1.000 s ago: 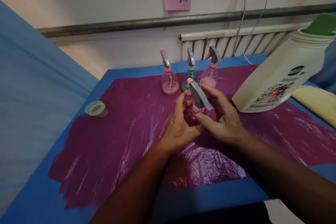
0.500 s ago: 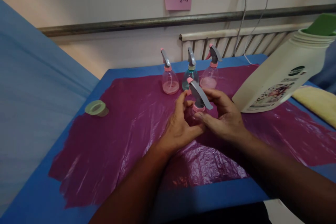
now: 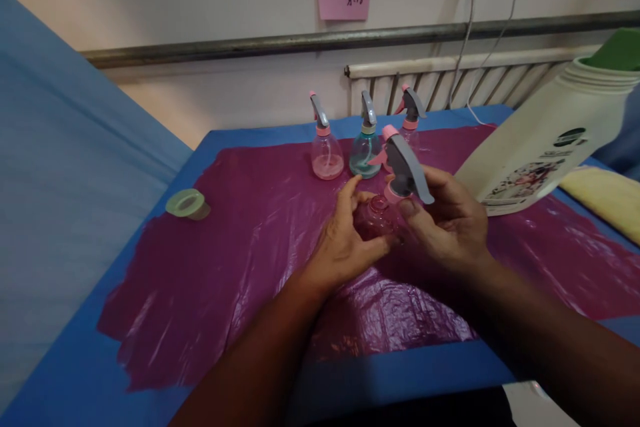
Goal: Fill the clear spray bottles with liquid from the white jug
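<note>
My left hand [image 3: 345,243] is closed round a small clear spray bottle [image 3: 375,217] standing on the purple plastic sheet [image 3: 240,247]. My right hand [image 3: 447,223] grips the bottle's grey and pink trigger head [image 3: 404,167], which is lifted off the bottle's open neck and tilted to the right. Behind them stand three more spray bottles in a row: a pink one [image 3: 326,147], a teal one [image 3: 365,145] and another pink-capped one [image 3: 411,117], partly hidden by the trigger head.
A large white jug [image 3: 545,140] with a green cap [image 3: 620,50] leans at the right. A yellow cloth [image 3: 607,197] lies beyond it. A green tape roll [image 3: 187,204] sits at the left on the blue table cover [image 3: 100,373]. A radiator and pipe line the wall.
The trigger head has come off the bottle: my right hand raised it and carried it to the right. My left hand stayed on the bottle, whose open neck shows now.
</note>
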Tool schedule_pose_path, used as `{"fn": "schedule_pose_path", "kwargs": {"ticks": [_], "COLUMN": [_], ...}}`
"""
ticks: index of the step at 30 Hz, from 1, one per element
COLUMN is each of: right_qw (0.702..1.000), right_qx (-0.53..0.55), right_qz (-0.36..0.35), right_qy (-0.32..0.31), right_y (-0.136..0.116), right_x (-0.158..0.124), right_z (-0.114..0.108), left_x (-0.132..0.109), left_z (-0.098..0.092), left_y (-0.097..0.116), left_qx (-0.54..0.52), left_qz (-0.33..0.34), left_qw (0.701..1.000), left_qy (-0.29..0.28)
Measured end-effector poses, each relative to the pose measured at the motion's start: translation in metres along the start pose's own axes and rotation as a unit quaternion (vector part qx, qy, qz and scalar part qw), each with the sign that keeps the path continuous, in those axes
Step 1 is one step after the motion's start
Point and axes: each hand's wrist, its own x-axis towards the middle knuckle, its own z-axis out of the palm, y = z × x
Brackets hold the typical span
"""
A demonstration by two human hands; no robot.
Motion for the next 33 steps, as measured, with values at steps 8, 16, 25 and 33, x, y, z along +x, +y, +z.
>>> {"fn": "schedule_pose_path", "kwargs": {"ticks": [8, 16, 25, 33], "right_qw": [0.994, 0.978, 0.967, 0.988], "right_qx": [0.056, 0.101, 0.125, -0.019], "right_qz": [-0.078, -0.082, -0.128, -0.134], "right_qy": [0.06, 0.162, 0.182, 0.07], "right_y": [-0.011, -0.032, -0.067, -0.09], "right_x": [0.018, 0.034, 0.055, 0.052], "right_z": [0.0, -0.01, -0.013, 0.009], "left_x": [-0.001, -0.002, 0.0, 0.001], "left_z": [-0.006, -0.005, -0.007, -0.008], "left_y": [0.009, 0.012, -0.008, -0.016], "left_qx": [0.105, 0.15, 0.192, 0.189], "left_qz": [-0.059, -0.034, 0.054, 0.011], "left_qw": [0.992, 0.988, 0.98, 0.982], "left_qy": [-0.025, -0.027, -0.005, -0.02]}}
